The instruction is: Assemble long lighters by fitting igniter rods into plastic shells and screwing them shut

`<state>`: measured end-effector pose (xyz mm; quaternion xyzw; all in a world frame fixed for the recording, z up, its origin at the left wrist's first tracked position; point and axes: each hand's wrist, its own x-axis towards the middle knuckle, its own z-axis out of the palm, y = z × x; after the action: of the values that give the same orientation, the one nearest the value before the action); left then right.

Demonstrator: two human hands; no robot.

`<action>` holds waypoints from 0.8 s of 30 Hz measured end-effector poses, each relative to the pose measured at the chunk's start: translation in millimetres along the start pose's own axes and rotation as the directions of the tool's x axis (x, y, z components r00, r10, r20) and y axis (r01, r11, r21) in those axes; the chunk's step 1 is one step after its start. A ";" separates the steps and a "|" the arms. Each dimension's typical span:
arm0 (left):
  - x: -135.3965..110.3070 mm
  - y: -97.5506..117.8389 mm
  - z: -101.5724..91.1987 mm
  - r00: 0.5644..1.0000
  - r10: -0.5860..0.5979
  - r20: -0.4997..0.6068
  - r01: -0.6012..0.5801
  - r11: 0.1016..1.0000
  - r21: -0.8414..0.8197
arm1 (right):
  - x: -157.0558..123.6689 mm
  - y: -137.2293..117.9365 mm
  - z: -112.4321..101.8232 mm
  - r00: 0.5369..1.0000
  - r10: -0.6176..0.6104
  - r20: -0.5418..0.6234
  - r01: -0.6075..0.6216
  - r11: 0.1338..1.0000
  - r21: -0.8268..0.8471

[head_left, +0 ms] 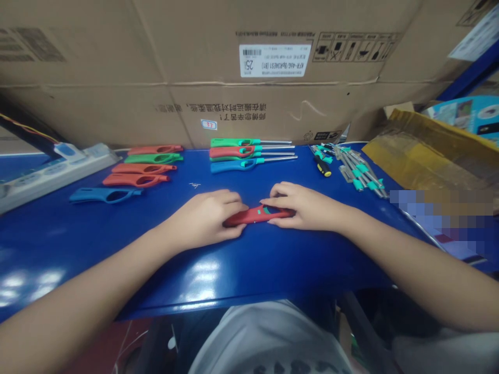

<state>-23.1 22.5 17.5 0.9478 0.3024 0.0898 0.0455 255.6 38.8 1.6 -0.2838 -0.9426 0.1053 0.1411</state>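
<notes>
A red lighter body with a teal trigger [255, 214] lies on the blue table [249, 265], held between both hands. My left hand [206, 218] is curled round its left end. My right hand [304, 206] presses on its right end, fingers closed over it. Both ends of the piece are hidden under my fingers.
Empty red, green and blue handle shells [140, 171] lie at the back left. Three finished lighters with metal rods [249, 153] lie behind my hands. A pile of metal rod inserts and a screwdriver [351, 166] sits at the back right. A white power strip [50, 174] lies left. Cardboard boxes [218, 72] wall off the back.
</notes>
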 end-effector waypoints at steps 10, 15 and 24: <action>3.7 -2.9 12.0 0.995 0.002 -0.104 -0.013 0.995 -0.101 | -2.3 -0.4 -6.3 0.998 -0.066 0.009 0.066 0.995 -0.073; 3.1 0.1 15.5 0.988 0.029 -0.152 -0.046 0.993 -0.108 | -3.4 -2.9 -4.2 0.995 -0.082 -0.051 0.076 0.991 -0.107; 4.1 -1.8 14.3 0.983 -0.022 -0.185 -0.005 0.989 -0.146 | -2.0 -1.8 -7.1 0.996 -0.013 -0.087 0.005 0.996 -0.094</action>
<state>-18.0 25.9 3.9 0.9282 0.3019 0.1995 0.0867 258.7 37.0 8.4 -0.2903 -0.9406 0.0480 0.1692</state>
